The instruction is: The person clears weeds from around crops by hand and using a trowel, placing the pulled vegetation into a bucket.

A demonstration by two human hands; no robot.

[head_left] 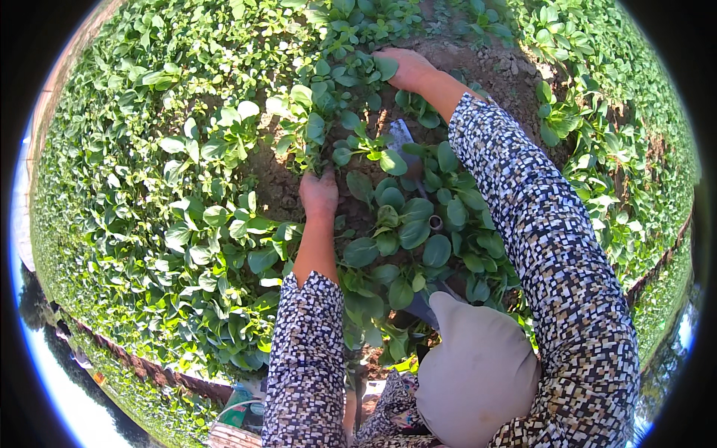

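Observation:
My left hand [320,193] is closed around the stems of a bunch of leafy green plants [305,134], low over the soil. Farther off and to the right, my right hand [407,69] reaches in among low leaves at the edge of bare soil. A round leaf [387,67] covers part of its fingers, so their grip is hidden. Between my two arms a hand trowel lies among the plants, its metal blade [401,136] pointing away from me. The hollow end of its handle [435,222] shows between broad dark green leaves [414,233].
Dense leafy plants [187,216] spread on both sides. Bare brown soil [493,71] shows beyond my right hand. Near me are a pale rounded cloth-like thing [478,366] and, at lower left, a container with a green and white side [237,407].

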